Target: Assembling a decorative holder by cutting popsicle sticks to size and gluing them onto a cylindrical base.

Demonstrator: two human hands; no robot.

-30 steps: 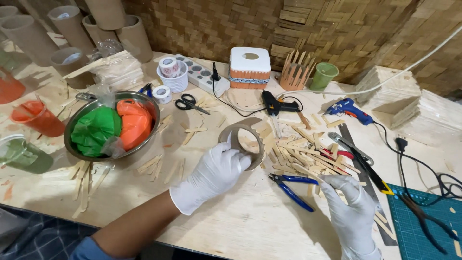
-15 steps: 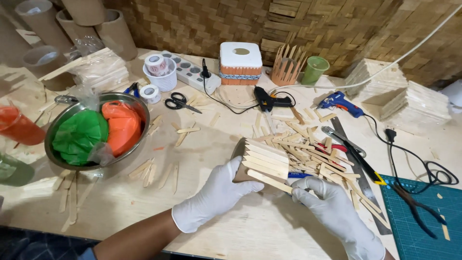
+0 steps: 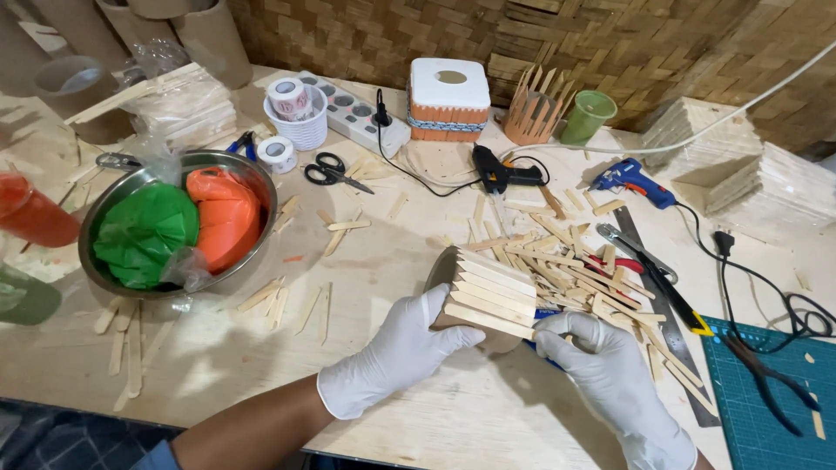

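Holding a cardboard tube (image 3: 475,300) partly clad in flat wooden sticks, both gloved hands keep it just above the bench (image 3: 261,365). The left hand (image 3: 396,352) wraps its end, the right hand (image 3: 601,370) pinches one stick, probably to steady it. Loose sticks (image 3: 566,261) lie beside; a white-topped orange box (image 3: 449,100) stands behind.

Bowl (image 3: 104,261) left of the tube (image 3: 483,296) (held in both hands) — loose sticks (image 3: 566,261) just right.

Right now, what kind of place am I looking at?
Most likely a handicraft workbench. Glue guns, scissors and loose wooden sticks litter the wooden table, and both gloved hands, left hand and right hand, hold a stick-covered tube.
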